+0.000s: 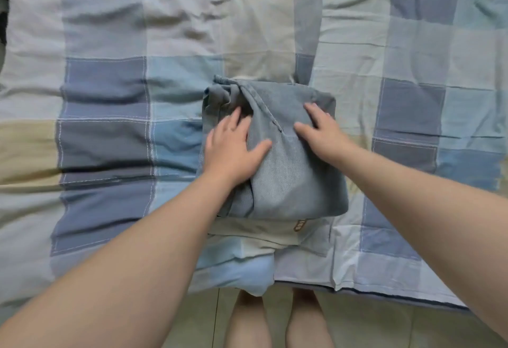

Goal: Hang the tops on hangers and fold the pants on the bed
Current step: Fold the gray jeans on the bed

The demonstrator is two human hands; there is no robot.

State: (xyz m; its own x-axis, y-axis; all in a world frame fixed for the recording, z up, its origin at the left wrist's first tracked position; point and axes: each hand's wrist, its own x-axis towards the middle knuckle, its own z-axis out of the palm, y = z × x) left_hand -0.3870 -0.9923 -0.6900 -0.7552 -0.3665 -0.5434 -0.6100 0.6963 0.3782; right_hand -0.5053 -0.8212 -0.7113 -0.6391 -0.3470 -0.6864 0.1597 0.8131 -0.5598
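Both the left hand [233, 144] and the right hand [321, 128] lie flat with straight fingers, holding nothing, pressing the folded pants [288, 177] down so they stay neat on the bed [110, 86].

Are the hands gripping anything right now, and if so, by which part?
Nothing is gripped. The left hand and right hand lie flat, fingers straight, pressing on the top of the folded light-blue denim pants.

A bed [110, 86] covered in wrinkled blue-and-cream checks stands on pale floor tiles [384, 328].
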